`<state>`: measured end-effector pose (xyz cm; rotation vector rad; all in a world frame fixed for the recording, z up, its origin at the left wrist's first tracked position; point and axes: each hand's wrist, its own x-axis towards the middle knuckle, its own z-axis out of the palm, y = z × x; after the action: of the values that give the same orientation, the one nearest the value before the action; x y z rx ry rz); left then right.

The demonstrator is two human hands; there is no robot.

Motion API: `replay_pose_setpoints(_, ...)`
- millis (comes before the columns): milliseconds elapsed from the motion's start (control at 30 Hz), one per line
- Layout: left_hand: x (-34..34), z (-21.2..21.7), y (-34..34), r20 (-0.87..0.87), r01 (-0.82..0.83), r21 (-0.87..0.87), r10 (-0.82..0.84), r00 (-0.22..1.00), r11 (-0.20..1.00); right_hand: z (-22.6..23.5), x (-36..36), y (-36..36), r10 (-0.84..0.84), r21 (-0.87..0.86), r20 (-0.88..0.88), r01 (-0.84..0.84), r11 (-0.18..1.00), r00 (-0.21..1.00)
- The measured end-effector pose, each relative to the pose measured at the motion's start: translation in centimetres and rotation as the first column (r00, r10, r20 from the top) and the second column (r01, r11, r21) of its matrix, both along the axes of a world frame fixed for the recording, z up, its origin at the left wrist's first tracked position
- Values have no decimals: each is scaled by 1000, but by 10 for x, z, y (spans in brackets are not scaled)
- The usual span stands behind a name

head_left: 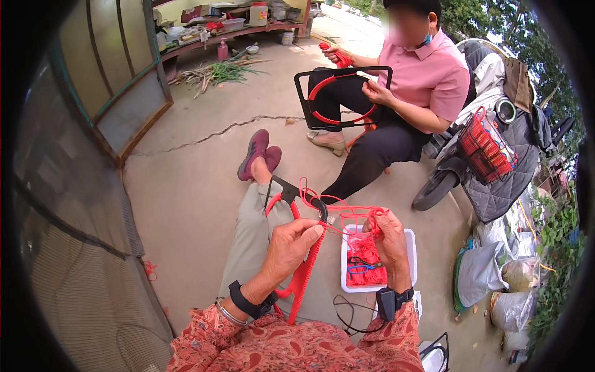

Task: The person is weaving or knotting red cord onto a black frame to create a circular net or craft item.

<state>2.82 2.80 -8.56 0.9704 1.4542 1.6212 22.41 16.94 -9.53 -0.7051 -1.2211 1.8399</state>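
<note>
The left hand [292, 248] comes in from the lower left, its forearm slanting up to the right, the wrist almost straight and the back of the hand turned up. Its thumb and index finger are pinched on the red-wrapped edge of the frame [323, 209], which stands tilted above the lap, its black corner pointing away from the body. The right hand [390, 245] is raised at about the same height, its forearm nearly upright, fingers curled closed around a bunch of red cord [375, 218]. Loose strands run across the gap between the two hands to the frame. Both elbows are bent, and the forearms lie well apart. Below the right hand sits a white box [412, 251] holding more red cord and scissors [361, 269]. Opposite, a seated co-worker [427, 80] holds a second frame [300, 102].
</note>
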Motion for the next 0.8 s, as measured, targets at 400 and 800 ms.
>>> replay_pose_setpoints(400,7,-6,16,747,320,63,-257,613,945,-10,201,58,-504,-218,-445,456,863,740)
replay_pose_setpoints(800,-1,5,12,714,314,68,-267,648,947,-16,22,-12,19,-315,-291,-115,942,956)
